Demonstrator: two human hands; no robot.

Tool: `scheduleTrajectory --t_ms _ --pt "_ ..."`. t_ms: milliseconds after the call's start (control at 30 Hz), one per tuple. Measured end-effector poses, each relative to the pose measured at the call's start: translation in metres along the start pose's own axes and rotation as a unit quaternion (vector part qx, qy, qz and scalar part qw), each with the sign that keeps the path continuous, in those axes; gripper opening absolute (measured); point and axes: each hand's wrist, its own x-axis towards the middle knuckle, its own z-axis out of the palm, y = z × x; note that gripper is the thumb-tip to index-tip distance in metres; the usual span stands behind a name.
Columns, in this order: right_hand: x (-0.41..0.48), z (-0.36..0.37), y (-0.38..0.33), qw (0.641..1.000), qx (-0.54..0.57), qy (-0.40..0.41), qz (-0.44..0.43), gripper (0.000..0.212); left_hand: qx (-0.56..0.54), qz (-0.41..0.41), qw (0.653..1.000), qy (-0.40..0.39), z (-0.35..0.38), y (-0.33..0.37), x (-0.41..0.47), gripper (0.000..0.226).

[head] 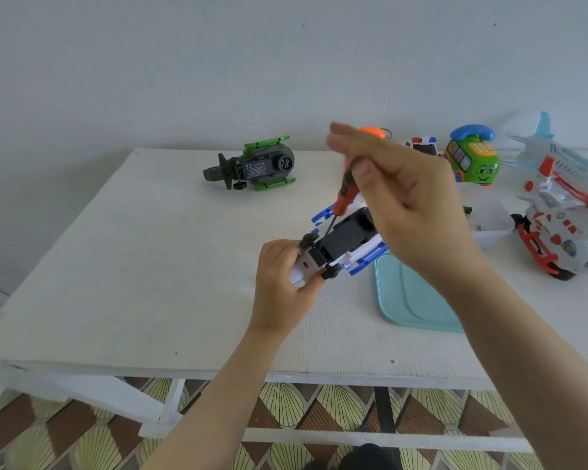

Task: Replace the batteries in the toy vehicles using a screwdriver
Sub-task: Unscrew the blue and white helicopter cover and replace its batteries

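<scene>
A white and blue toy vehicle (345,244) lies upside down near the middle of the white table (116,266), its black underside facing up. My left hand (282,286) grips its near end from the left. My right hand (398,195) holds an orange and black screwdriver (344,195) by the handle, fingers partly spread, with the thin shaft slanting down onto the vehicle's black underside. A green and grey toy vehicle (252,166) lies overturned at the back of the table, apart from both hands.
A pale blue lid (411,300) lies flat under my right forearm. A clear plastic container (489,218) sits behind it. At the back right stand a green toy phone bus (472,157), a small police car (421,145) and a big white and red toy airplane (560,212).
</scene>
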Motion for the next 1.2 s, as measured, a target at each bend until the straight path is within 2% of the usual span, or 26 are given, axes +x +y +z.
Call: scheduleTrajectory --t_ms 67,133,167,233,300,333,467,533,600,667,700,767,833,933,1000,1100,1200 --pt "0.001 -0.005 -0.005 0.995 0.092 -0.028 0.032 0.032 0.001 -0.004 1.0 -0.003 0.0 -0.001 0.0 0.035" --pt "0.0 -0.005 -0.009 0.992 0.113 0.001 0.046 0.03 0.001 -0.003 1.0 -0.003 0.001 -0.002 0.0 0.034" --pt "-0.001 -0.003 -0.009 0.994 0.096 0.03 0.051 0.026 0.002 -0.002 1.0 -0.001 0.001 -0.002 0.0 0.034" --pt "-0.003 0.001 -0.004 0.996 -0.019 0.083 0.033 0.015 0.004 -0.003 1.0 0.002 0.001 -0.001 0.0 0.034" --pt "-0.005 0.004 0.002 0.985 -0.136 0.103 -0.005 0.024 0.004 -0.005 1.0 0.002 0.001 -0.001 0.0 0.035" --pt "-0.005 0.005 0.003 0.986 -0.145 0.085 -0.016 0.032 0.004 -0.004 1.0 0.002 0.001 -0.001 0.0 0.035" --pt "-0.003 0.0 -0.004 0.999 0.001 -0.034 0.026 0.04 0.001 0.002 1.0 0.001 0.001 -0.001 0.0 0.032" --pt "-0.005 -0.001 -0.009 0.995 0.074 -0.059 0.032 0.04 0.004 0.001 1.0 0.002 0.001 -0.001 0.0 0.033" --pt "-0.007 0.0 -0.011 0.991 0.123 -0.028 0.04 0.036 0.004 -0.002 1.0 0.001 0.001 0.0 0.0 0.034" --pt "-0.009 0.005 -0.01 0.992 0.103 0.044 0.064 0.027 0.002 -0.005 1.0 -0.001 0.001 0.001 0.0 0.035" --pt "-0.01 0.008 -0.009 0.992 0.068 0.083 0.068 0.022 0.0 -0.006 1.0 -0.001 0.001 0.001 0.0 0.035" --pt "-0.012 0.014 -0.006 0.99 -0.047 0.131 0.014 0.015 -0.002 -0.009 1.0 0.002 0.0 0.001 0.0 0.035" --pt "-0.01 0.016 -0.002 0.985 -0.119 0.126 -0.024 0.022 -0.003 -0.009 1.0 0.006 0.0 0.001 0.0 0.037" --pt "-0.006 0.008 -0.007 0.999 -0.007 0.024 0.027 0.033 -0.004 -0.008 1.0 0.005 0.0 0.001 0.0 0.036" --pt "-0.005 0.005 -0.013 0.997 0.075 0.009 0.028 0.034 -0.005 -0.007 1.0 0.004 0.0 0.0 0.0 0.034" --pt "-0.008 0.008 -0.011 0.989 0.104 0.088 0.056 0.028 -0.01 -0.008 1.0 0.003 0.0 0.0 0.0 0.034" --pt "-0.011 0.013 -0.004 0.985 -0.068 0.157 0.021 0.017 -0.007 -0.012 1.0 0.002 0.0 0.0 0.0 0.037"
